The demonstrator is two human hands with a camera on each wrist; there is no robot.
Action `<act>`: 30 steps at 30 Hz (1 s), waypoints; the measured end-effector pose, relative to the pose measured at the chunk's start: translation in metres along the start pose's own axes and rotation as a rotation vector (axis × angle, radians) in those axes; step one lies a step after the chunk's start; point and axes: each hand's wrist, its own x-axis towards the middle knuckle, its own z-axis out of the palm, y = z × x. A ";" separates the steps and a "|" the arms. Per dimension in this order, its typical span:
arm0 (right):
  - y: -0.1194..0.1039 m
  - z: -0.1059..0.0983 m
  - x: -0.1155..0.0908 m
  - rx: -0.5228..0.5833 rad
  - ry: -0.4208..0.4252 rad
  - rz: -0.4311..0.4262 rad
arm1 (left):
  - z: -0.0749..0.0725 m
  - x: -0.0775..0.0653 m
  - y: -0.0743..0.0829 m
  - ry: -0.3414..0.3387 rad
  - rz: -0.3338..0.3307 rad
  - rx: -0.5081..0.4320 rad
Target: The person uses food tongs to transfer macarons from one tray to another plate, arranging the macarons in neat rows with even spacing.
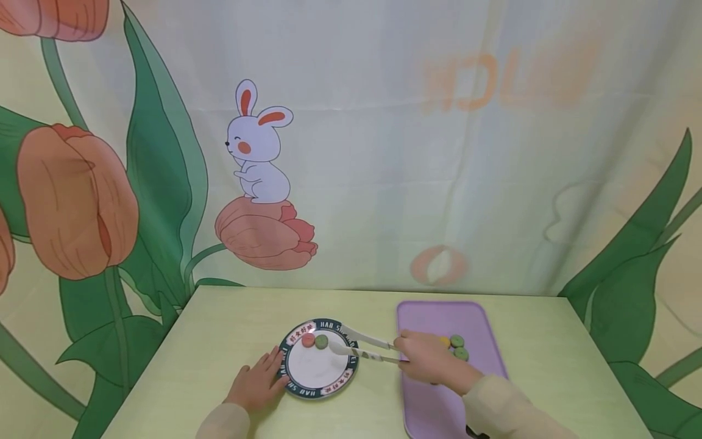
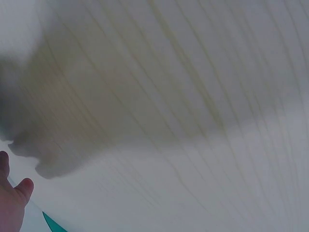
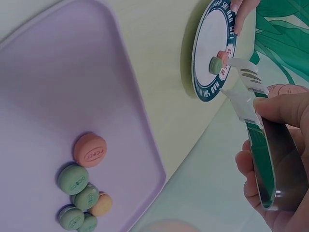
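Tongs (image 3: 281,159) stand parted, gripped by the right hand (image 1: 430,356), I see remotely; the left hand (image 1: 256,384), uncurled, touches the plate (image 1: 318,370) bearing two macarons (image 1: 321,342).

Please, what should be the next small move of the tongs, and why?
Probably the right hand should move the tongs over the tray: they stand open and empty, two cookies lie on the plate, and more cookies lie on the tray.

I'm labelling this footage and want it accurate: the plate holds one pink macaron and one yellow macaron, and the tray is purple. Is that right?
Not quite: the head view shows a green macaron, not a yellow one, beside the pink macaron on the plate. The tray is purple.
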 end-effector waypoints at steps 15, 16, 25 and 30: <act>0.014 -0.001 -0.015 -0.012 0.052 -0.047 | 0.000 0.000 0.001 0.001 -0.010 0.009; 0.015 0.000 -0.016 -0.013 0.056 -0.051 | 0.000 0.000 0.001 0.000 -0.010 0.010; 0.021 -0.003 -0.027 -0.054 0.083 -0.035 | 0.003 0.002 -0.001 -0.008 -0.013 0.006; 0.024 -0.002 -0.032 -0.055 0.074 -0.020 | 0.004 0.003 -0.001 -0.009 -0.020 0.009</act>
